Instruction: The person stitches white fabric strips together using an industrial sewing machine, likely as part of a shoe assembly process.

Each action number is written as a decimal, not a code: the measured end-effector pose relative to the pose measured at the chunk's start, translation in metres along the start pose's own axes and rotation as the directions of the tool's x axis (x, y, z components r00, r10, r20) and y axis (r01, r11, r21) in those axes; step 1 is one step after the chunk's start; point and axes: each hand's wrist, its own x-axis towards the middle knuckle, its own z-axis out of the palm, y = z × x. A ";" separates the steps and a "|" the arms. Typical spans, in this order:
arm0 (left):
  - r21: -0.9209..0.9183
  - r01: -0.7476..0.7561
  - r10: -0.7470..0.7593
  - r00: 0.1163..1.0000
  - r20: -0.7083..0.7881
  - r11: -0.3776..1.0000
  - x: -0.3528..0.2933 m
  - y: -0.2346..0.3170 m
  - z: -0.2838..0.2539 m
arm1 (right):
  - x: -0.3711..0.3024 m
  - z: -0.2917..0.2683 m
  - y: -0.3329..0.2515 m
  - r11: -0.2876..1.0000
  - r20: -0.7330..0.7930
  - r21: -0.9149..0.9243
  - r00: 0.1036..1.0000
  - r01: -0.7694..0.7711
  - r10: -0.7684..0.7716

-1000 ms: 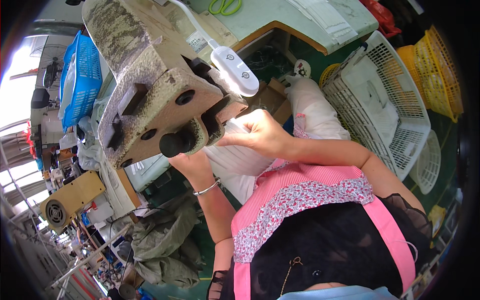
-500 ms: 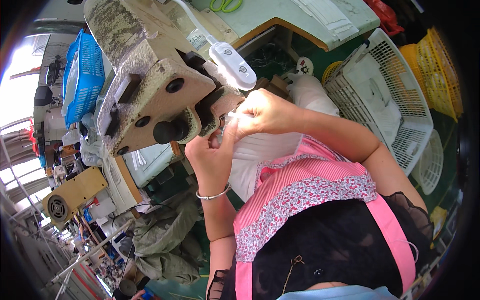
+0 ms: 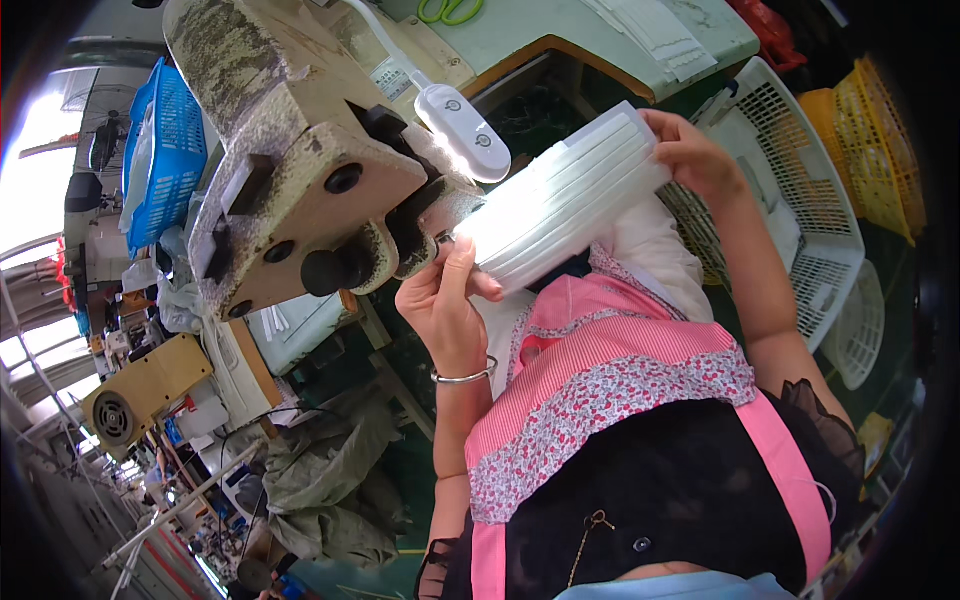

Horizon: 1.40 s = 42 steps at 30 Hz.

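Note:
Stretched between my two hands is a white pleated cloth piece (image 3: 570,195), with long parallel folds and a flat band along its upper right end. My left hand (image 3: 447,305), with a silver bangle at the wrist, pinches the lower left end near the sewing machine's working end. At the upper right corner, my right hand (image 3: 697,155) grips the cloth between thumb and fingers. The worn beige sewing machine (image 3: 310,190) stands at the left, its needle area partly hidden by the cloth and my left hand.
A white lamp (image 3: 463,130) hangs beside the machine head. White strips (image 3: 665,35) and green scissors (image 3: 450,10) lie on the pale table (image 3: 560,25). A white plastic basket (image 3: 835,200) stands right, before yellow baskets (image 3: 870,130); a blue basket (image 3: 165,150) is far left.
My hands were close together at the machine. My right hand has moved up and right, spreading the pleated cloth out; my left hand has shifted slightly right.

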 end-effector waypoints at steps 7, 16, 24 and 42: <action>-0.104 -0.077 0.076 0.997 -0.014 0.992 0.001 -0.009 -0.006 | -0.011 0.055 -0.001 0.988 -0.352 0.111 0.934 0.105 -0.060; 0.216 -0.265 0.271 0.963 0.003 0.940 0.016 -0.008 -0.035 | -0.006 0.061 -0.015 0.987 -0.335 0.037 0.933 0.156 -0.135; 0.538 -0.456 0.503 0.862 0.067 0.709 0.037 -0.014 -0.088 | -0.006 0.100 -0.019 0.981 -0.338 -0.090 0.921 0.174 -0.194; 0.790 -0.210 0.401 0.915 -0.049 0.576 0.053 -0.001 -0.118 | 0.003 0.151 -0.023 0.973 -0.378 -0.191 0.904 0.133 -0.198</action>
